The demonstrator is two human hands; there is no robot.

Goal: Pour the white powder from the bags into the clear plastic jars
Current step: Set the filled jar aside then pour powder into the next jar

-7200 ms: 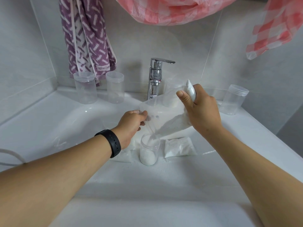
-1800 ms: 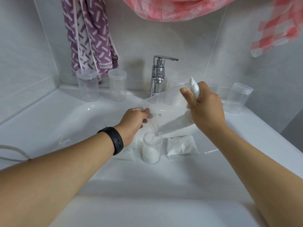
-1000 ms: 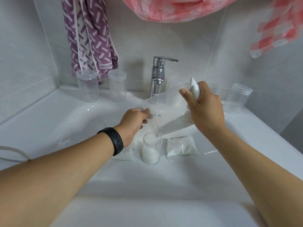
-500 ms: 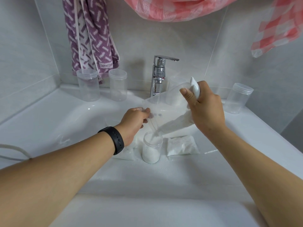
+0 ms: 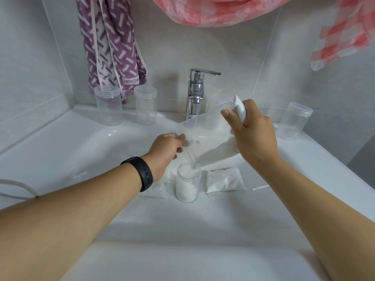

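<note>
One open jar (image 5: 187,182) near centre in sink (image 5: 60,151), mostly full of white powder. Tilted bag (image 5: 211,142) above, powder streaming into jar; right hand (image 5: 253,134) fingers curled round gathered far end, left hand (image 5: 165,150) pinching mouth corner. Sealed powder bag (image 5: 224,179) just right of jar. Three empty jars: two far left (image 5: 109,107) (image 5: 145,107), one far right (image 5: 294,123).

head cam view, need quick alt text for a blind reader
Two hands tilt a clear bag of white powder into a nearly full jar on a white sink. Sealed bag beside it; empty jars near the faucet.
</note>
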